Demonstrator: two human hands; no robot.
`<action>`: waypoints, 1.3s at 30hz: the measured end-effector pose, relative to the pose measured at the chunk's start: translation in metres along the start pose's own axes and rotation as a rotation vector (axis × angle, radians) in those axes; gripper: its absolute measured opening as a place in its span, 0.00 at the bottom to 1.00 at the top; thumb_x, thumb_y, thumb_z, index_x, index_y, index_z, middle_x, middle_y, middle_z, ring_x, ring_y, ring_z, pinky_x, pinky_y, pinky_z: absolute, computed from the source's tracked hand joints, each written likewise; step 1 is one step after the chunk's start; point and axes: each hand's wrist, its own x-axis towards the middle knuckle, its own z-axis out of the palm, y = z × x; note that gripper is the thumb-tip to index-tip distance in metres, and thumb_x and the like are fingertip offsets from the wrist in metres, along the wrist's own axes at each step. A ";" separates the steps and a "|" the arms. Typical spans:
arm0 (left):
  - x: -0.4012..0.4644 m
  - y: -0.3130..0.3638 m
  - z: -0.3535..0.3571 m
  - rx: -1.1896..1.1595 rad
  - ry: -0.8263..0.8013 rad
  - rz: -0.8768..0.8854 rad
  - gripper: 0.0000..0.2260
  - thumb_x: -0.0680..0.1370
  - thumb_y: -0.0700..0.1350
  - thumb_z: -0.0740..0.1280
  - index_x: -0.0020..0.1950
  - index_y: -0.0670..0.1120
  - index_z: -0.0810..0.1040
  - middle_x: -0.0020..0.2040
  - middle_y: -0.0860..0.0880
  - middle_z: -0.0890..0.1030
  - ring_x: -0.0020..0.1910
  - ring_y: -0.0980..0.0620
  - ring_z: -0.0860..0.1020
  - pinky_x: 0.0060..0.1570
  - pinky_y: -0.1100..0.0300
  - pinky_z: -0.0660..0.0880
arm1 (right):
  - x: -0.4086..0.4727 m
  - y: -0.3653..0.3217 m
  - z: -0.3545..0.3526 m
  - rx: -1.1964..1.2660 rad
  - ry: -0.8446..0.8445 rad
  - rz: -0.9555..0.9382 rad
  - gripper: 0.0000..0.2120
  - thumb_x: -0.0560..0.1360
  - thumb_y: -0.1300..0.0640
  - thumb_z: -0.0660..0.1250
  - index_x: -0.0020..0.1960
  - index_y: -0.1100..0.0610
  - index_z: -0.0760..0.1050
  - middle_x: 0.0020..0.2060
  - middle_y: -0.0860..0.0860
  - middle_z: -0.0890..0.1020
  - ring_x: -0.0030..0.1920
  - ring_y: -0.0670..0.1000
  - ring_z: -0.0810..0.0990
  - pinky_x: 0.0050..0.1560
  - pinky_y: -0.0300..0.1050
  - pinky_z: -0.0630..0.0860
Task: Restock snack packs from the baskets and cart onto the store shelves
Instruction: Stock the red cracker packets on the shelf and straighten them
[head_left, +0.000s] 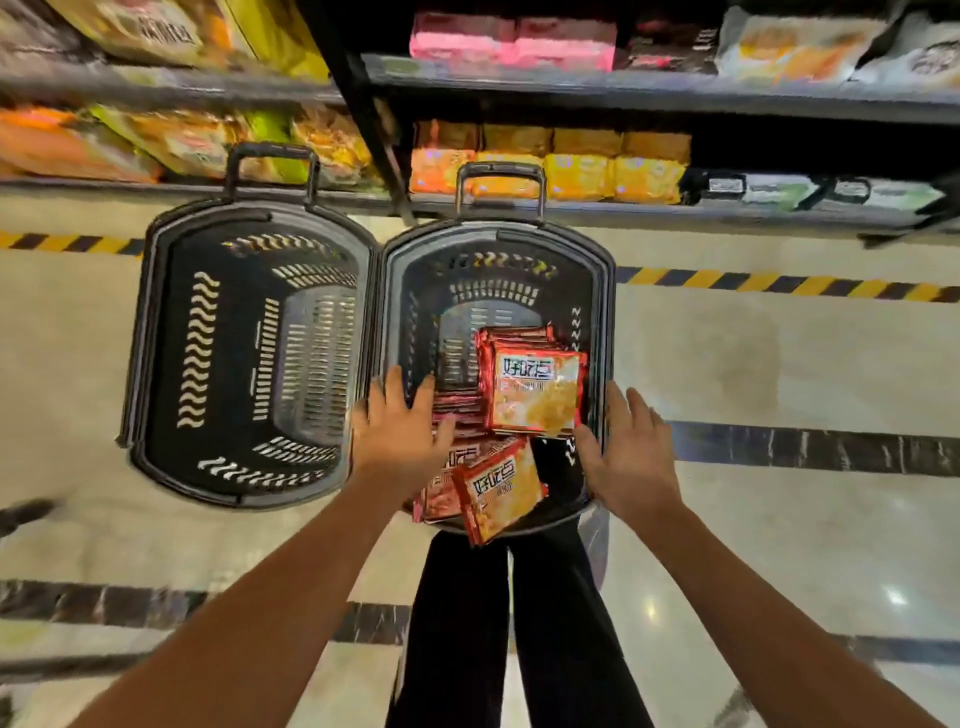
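Two black baskets stand on the floor before the shelves. The left basket (150, 332) holds nothing. The right basket (605, 291) contains red-and-orange snack packs: a stack (535, 392) at its right side and a tilted pack (501, 488) at its near end. My left hand (397, 421) hovers over the right basket's left rim with fingers spread, holding nothing. Over the right rim, my right hand (628, 452) is likewise spread and holds nothing. Both hands flank the packs without touching them.
Shelves (623, 91) across the top carry yellow, orange, pink and white snack packs. A yellow-black striped line (779, 286) runs along the floor below them. My legs in black trousers (509, 623) stand right behind the right basket.
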 end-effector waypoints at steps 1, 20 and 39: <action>0.014 -0.003 0.013 -0.013 -0.013 -0.009 0.31 0.83 0.64 0.50 0.83 0.54 0.51 0.84 0.42 0.46 0.82 0.38 0.47 0.77 0.37 0.48 | 0.015 0.007 0.014 0.023 0.021 0.023 0.38 0.79 0.37 0.52 0.81 0.59 0.60 0.76 0.64 0.67 0.75 0.67 0.66 0.76 0.62 0.62; 0.064 -0.025 0.094 -0.294 0.063 -0.080 0.31 0.84 0.61 0.55 0.83 0.47 0.54 0.82 0.35 0.38 0.81 0.34 0.40 0.79 0.40 0.45 | 0.098 0.039 0.094 0.802 -0.010 0.273 0.40 0.77 0.35 0.65 0.81 0.48 0.51 0.73 0.48 0.70 0.71 0.51 0.73 0.74 0.57 0.70; 0.058 0.008 0.104 -0.377 0.168 -0.090 0.29 0.83 0.57 0.61 0.80 0.46 0.62 0.82 0.34 0.47 0.81 0.33 0.48 0.78 0.38 0.51 | 0.112 0.072 0.072 0.737 0.005 0.185 0.39 0.78 0.35 0.64 0.82 0.48 0.52 0.72 0.52 0.74 0.69 0.51 0.75 0.72 0.55 0.73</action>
